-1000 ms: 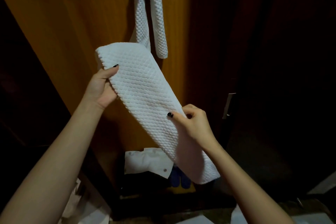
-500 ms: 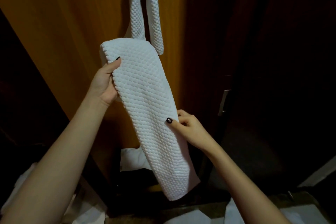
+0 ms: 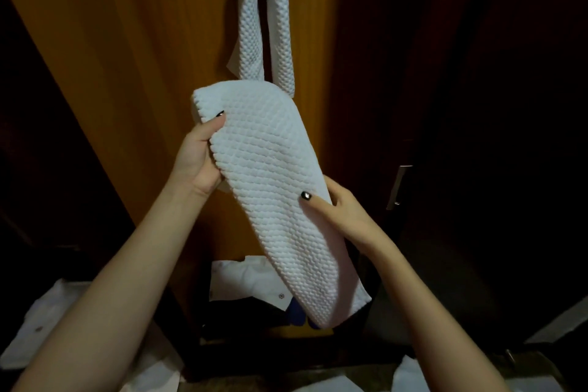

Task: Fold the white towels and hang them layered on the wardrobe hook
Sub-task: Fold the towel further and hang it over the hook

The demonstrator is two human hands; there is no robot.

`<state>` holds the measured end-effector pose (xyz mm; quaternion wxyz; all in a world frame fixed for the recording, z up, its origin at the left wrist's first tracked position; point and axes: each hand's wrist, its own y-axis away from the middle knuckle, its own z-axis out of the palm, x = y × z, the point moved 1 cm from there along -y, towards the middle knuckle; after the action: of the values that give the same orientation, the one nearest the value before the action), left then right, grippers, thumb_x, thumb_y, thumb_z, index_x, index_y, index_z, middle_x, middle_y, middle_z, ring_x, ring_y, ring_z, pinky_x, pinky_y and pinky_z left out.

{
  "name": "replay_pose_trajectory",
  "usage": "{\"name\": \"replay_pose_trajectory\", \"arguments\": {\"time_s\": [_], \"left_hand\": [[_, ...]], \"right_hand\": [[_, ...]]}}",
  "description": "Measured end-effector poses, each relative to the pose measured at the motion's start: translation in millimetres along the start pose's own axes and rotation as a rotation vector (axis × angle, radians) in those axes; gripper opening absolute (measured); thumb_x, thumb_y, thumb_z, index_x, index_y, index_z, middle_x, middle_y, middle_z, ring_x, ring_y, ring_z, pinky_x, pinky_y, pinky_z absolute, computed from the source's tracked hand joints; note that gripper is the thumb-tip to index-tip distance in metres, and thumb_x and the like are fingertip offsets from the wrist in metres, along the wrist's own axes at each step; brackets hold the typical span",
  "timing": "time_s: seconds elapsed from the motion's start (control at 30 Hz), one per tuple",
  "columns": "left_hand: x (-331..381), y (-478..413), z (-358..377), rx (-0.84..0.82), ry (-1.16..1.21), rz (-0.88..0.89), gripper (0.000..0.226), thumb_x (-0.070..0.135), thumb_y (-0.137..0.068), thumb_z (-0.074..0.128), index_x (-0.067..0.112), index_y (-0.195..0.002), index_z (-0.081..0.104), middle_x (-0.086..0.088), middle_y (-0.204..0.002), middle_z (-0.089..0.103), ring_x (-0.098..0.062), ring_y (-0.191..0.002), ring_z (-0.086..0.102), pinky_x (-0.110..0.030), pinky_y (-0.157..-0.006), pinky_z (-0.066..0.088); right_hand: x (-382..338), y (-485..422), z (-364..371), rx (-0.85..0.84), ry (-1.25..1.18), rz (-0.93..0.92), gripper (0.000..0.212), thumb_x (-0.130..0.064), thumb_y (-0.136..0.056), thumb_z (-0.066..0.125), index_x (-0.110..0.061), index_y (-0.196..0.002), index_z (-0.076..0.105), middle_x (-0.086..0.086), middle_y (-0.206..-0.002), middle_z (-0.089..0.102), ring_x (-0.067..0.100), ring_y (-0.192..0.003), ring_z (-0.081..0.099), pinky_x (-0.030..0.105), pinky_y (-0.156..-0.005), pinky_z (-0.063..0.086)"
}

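A white waffle-textured towel, folded into a long band, slants from upper left to lower right in front of the wooden wardrobe panel. My left hand grips its upper end, thumb on the front face. My right hand pinches the band's right edge near its middle, thumb on top. Above, a second white towel hangs in two strands from the top of the frame; the hook itself is out of sight.
White garments and a blue item lie low inside the wardrobe. More white cloth sits at the bottom left and bottom right. A metal door handle shows on the dark door at right.
Both hands still hold the folded towel. The band swung steeper, then back to a slant, and the hanging towel's lower ends now sit just above the held towel's top.
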<state>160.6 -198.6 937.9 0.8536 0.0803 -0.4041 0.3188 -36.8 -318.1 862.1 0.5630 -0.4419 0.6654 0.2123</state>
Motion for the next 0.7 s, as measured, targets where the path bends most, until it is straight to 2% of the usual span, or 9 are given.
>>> {"name": "replay_pose_trajectory", "arguments": {"time_s": [0.1, 0.27, 0.33, 0.37, 0.43, 0.47, 0.53, 0.6, 0.7], "left_hand": [[-5.6, 1.0, 16.3, -0.049, 0.001, 0.009, 0.032, 0.01, -0.093, 0.049, 0.006, -0.124, 0.057, -0.012, -0.11, 0.072, -0.024, -0.099, 0.07, -0.036, -0.075, 0.059], [4.1, -10.1, 42.0, -0.04, 0.07, 0.066, 0.03, 0.01, -0.098, 0.046, 0.005, -0.127, 0.055, -0.013, -0.105, 0.073, -0.026, -0.094, 0.072, -0.037, -0.07, 0.059], [12.2, -18.3, 52.6, -0.02, 0.095, 0.115, 0.037, 0.009, -0.097, 0.048, 0.004, -0.134, 0.051, -0.016, -0.117, 0.068, -0.028, -0.101, 0.07, -0.041, -0.074, 0.06], [16.6, -22.6, 57.7, -0.006, 0.102, 0.139, 0.041, 0.008, -0.096, 0.05, 0.003, -0.137, 0.049, -0.017, -0.124, 0.065, -0.029, -0.106, 0.067, -0.043, -0.078, 0.06], [25.4, -30.4, 65.5, 0.011, 0.112, 0.191, 0.041, 0.006, -0.095, 0.051, 0.004, -0.137, 0.05, -0.017, -0.124, 0.065, -0.029, -0.108, 0.067, -0.043, -0.08, 0.059], [29.7, -34.2, 68.3, 0.017, 0.12, 0.216, 0.039, 0.005, -0.095, 0.051, 0.004, -0.134, 0.051, -0.016, -0.118, 0.068, -0.028, -0.104, 0.069, -0.042, -0.077, 0.059], [40.0, -42.4, 74.3, 0.029, 0.128, 0.239, 0.04, 0.003, -0.094, 0.052, 0.005, -0.133, 0.052, -0.014, -0.113, 0.071, -0.026, -0.099, 0.071, -0.041, -0.073, 0.06], [53.1, -51.7, 81.5, 0.059, 0.103, 0.269, 0.046, 0.004, -0.093, 0.053, 0.008, -0.138, 0.049, -0.014, -0.121, 0.067, -0.027, -0.104, 0.069, -0.041, -0.074, 0.06], [73.8, -66.8, 92.4, 0.1, 0.043, 0.361, 0.047, 0.008, -0.095, 0.054, 0.007, -0.141, 0.045, -0.015, -0.132, 0.06, -0.027, -0.115, 0.063, -0.038, -0.077, 0.059]], "right_hand": [[-24.2, -17.9, -3.9, 0.084, 0.003, -0.037, 0.038, -0.052, -0.087, 0.061, -0.02, -0.105, 0.071, -0.007, -0.102, 0.075, 0.012, -0.092, 0.072, 0.029, -0.077, 0.058], [-42.3, -35.8, -24.5, 0.021, -0.032, -0.025, 0.04, -0.05, -0.093, 0.057, -0.013, -0.094, 0.072, -0.002, -0.091, 0.077, 0.015, -0.083, 0.074, 0.025, -0.07, 0.058], [-43.7, -45.5, -33.2, 0.058, -0.018, -0.007, 0.04, -0.046, -0.096, 0.056, -0.014, -0.074, 0.065, -0.005, -0.072, 0.071, 0.012, -0.065, 0.068, 0.022, -0.058, 0.05], [-44.4, -53.2, -39.0, 0.095, -0.005, -0.01, 0.045, -0.046, -0.097, 0.056, -0.013, -0.066, 0.055, -0.004, -0.063, 0.062, 0.013, -0.057, 0.059, 0.023, -0.054, 0.042], [-50.5, -69.6, -52.5, 0.143, 0.039, -0.037, 0.045, -0.044, -0.098, 0.055, -0.011, -0.069, 0.047, 0.006, -0.065, 0.046, 0.017, -0.059, 0.043, 0.028, -0.058, 0.031], [-56.0, -78.3, -59.9, 0.149, 0.07, -0.06, 0.042, -0.043, -0.099, 0.054, -0.011, -0.072, 0.048, 0.005, -0.066, 0.045, 0.016, -0.06, 0.042, 0.028, -0.058, 0.03], [-69.9, -96.5, -75.3, 0.155, 0.135, -0.129, 0.041, -0.04, -0.101, 0.051, -0.014, -0.07, 0.044, -0.009, -0.057, 0.043, 0.006, -0.052, 0.04, 0.024, -0.052, 0.03], [-85.9, -113.9, -89.0, 0.157, 0.199, -0.201, 0.04, -0.04, -0.101, 0.048, -0.016, -0.07, 0.043, -0.013, -0.056, 0.038, 0.001, -0.048, 0.033, 0.023, -0.05, 0.027], [-113.2, -141.7, -108.3, 0.145, 0.28, -0.287, 0.043, -0.046, -0.1, 0.048, -0.015, -0.071, 0.042, -0.007, -0.059, 0.036, 0.003, -0.049, 0.032, 0.026, -0.052, 0.026]]}}
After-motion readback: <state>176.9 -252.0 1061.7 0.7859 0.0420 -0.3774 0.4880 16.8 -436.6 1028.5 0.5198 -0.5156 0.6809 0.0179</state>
